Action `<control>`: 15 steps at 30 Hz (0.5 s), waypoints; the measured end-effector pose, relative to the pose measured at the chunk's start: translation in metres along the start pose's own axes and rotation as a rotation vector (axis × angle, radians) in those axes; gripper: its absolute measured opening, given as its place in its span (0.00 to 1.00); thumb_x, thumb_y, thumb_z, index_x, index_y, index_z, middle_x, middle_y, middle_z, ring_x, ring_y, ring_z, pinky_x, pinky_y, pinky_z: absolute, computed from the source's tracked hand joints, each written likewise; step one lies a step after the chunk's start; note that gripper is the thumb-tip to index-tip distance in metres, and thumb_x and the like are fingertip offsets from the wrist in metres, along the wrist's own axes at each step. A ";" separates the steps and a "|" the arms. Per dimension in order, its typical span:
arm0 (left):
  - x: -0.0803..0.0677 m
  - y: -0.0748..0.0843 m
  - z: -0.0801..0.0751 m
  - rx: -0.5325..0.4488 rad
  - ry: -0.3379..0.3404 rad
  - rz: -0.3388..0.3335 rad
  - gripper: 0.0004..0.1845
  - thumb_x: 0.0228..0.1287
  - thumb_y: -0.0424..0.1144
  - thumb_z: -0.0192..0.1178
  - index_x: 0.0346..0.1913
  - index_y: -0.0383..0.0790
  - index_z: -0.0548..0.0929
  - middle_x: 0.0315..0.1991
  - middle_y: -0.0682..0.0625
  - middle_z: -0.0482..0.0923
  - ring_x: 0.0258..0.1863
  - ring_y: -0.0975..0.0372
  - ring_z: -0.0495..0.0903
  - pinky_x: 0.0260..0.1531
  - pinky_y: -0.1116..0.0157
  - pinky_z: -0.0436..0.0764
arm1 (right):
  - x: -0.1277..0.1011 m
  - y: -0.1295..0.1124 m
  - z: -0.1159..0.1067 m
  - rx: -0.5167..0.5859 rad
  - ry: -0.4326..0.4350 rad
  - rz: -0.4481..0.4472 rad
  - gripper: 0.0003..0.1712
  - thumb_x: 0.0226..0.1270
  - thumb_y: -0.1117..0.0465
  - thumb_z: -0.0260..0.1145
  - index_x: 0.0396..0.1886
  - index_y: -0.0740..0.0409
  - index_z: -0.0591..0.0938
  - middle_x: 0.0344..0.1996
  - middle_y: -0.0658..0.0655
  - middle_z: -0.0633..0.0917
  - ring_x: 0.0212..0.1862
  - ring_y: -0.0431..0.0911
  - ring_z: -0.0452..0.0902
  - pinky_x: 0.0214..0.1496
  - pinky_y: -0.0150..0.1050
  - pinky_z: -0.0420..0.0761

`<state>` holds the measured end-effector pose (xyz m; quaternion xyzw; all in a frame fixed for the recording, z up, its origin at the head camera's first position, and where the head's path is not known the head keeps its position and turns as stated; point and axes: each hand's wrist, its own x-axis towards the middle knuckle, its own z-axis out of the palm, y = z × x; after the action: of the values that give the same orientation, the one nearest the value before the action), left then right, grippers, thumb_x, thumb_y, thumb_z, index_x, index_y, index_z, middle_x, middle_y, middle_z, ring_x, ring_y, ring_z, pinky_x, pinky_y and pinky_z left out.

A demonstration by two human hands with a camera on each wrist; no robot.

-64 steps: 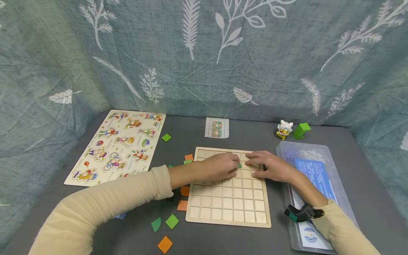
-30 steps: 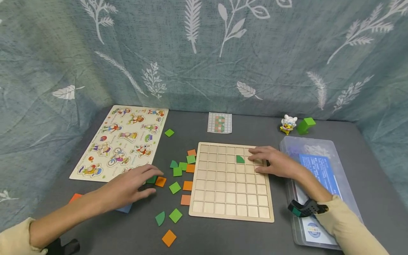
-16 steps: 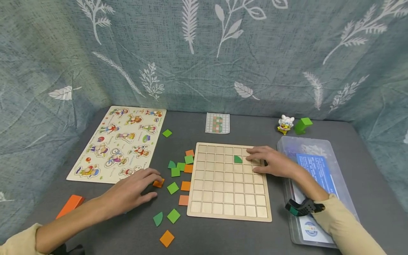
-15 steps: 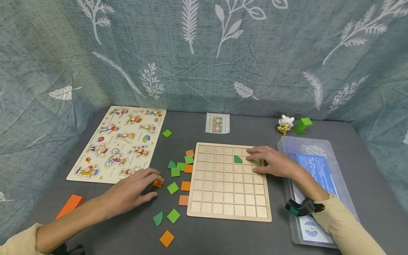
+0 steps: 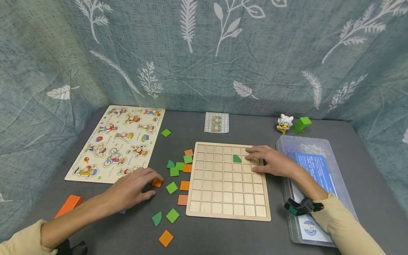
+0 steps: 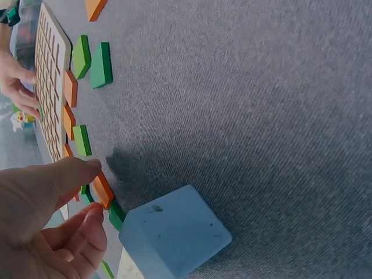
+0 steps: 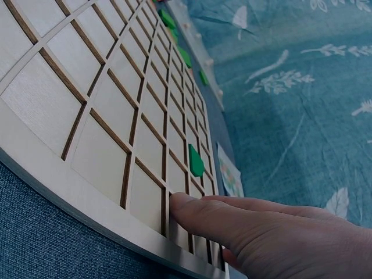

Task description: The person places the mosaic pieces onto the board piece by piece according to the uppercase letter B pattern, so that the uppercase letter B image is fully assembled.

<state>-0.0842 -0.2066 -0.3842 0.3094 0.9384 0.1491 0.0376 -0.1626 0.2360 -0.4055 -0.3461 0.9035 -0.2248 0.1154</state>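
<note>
A wooden grid board (image 5: pixel 227 198) lies on the grey table with one green quarter-round piece (image 5: pixel 237 158) (image 7: pixel 195 161) set in a cell near its far edge. My right hand (image 5: pixel 259 159) (image 7: pixel 232 218) rests flat on the board's far right corner, fingers straight, just right of that piece. Left of the board lie several loose green and orange tiles. My left hand (image 5: pixel 152 180) (image 6: pixel 87 192) reaches among them, and its thumb and forefinger pinch an orange square tile (image 5: pixel 157 183) (image 6: pixel 104 190) that still lies on the table.
A picture puzzle board (image 5: pixel 118 141) lies at the far left. A pattern card (image 5: pixel 216 122), a toy figure (image 5: pixel 284 124) and a green block (image 5: pixel 301 124) stand at the back. A clear box (image 5: pixel 313 177) is on the right, an orange block (image 5: pixel 68 206) near left, a pale blue block (image 6: pixel 174 232) under my left palm.
My left hand left the board, swung left to the loose tiles and closed its fingertips on an orange tile. The green piece stayed in its cell. My right hand has not moved.
</note>
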 end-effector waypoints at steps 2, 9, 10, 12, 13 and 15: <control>0.003 -0.001 0.000 0.021 0.004 0.011 0.18 0.50 0.36 0.74 0.46 0.49 0.82 0.44 0.54 0.80 0.44 0.58 0.80 0.38 0.58 0.80 | 0.000 0.000 -0.001 -0.003 -0.002 0.000 0.23 0.64 0.59 0.68 0.58 0.59 0.80 0.65 0.65 0.74 0.67 0.65 0.65 0.64 0.62 0.68; 0.012 -0.006 -0.002 0.053 -0.040 0.009 0.18 0.50 0.37 0.74 0.46 0.50 0.83 0.43 0.54 0.80 0.42 0.59 0.79 0.31 0.63 0.78 | 0.001 0.002 0.000 -0.006 -0.001 -0.001 0.23 0.63 0.59 0.68 0.58 0.59 0.80 0.65 0.65 0.74 0.67 0.64 0.65 0.64 0.62 0.68; 0.013 -0.007 -0.003 0.057 -0.044 0.009 0.19 0.50 0.37 0.74 0.46 0.50 0.84 0.43 0.54 0.81 0.41 0.59 0.79 0.29 0.65 0.77 | 0.001 0.002 0.001 -0.009 -0.001 -0.003 0.23 0.63 0.59 0.68 0.58 0.59 0.80 0.65 0.65 0.74 0.67 0.64 0.65 0.64 0.62 0.69; 0.014 -0.007 -0.003 0.068 -0.044 0.013 0.19 0.49 0.38 0.75 0.46 0.50 0.84 0.42 0.54 0.81 0.40 0.60 0.78 0.25 0.68 0.74 | 0.001 0.002 0.001 -0.004 -0.002 0.004 0.23 0.63 0.59 0.69 0.58 0.59 0.81 0.66 0.65 0.74 0.68 0.64 0.65 0.64 0.61 0.68; 0.015 -0.007 -0.003 0.073 -0.043 0.016 0.19 0.48 0.38 0.75 0.46 0.50 0.84 0.42 0.54 0.81 0.39 0.60 0.78 0.24 0.69 0.73 | 0.001 0.002 0.001 -0.002 -0.003 0.007 0.24 0.62 0.59 0.69 0.58 0.59 0.81 0.66 0.64 0.74 0.68 0.64 0.65 0.64 0.61 0.68; 0.016 -0.007 -0.003 0.080 -0.042 0.023 0.19 0.48 0.38 0.75 0.46 0.50 0.85 0.41 0.54 0.82 0.39 0.60 0.77 0.22 0.71 0.72 | 0.000 0.002 0.001 -0.002 -0.004 0.009 0.23 0.62 0.59 0.69 0.58 0.59 0.81 0.65 0.64 0.74 0.68 0.64 0.65 0.64 0.61 0.69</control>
<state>-0.1015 -0.2037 -0.3828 0.3247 0.9390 0.1052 0.0429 -0.1637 0.2367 -0.4068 -0.3425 0.9052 -0.2226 0.1176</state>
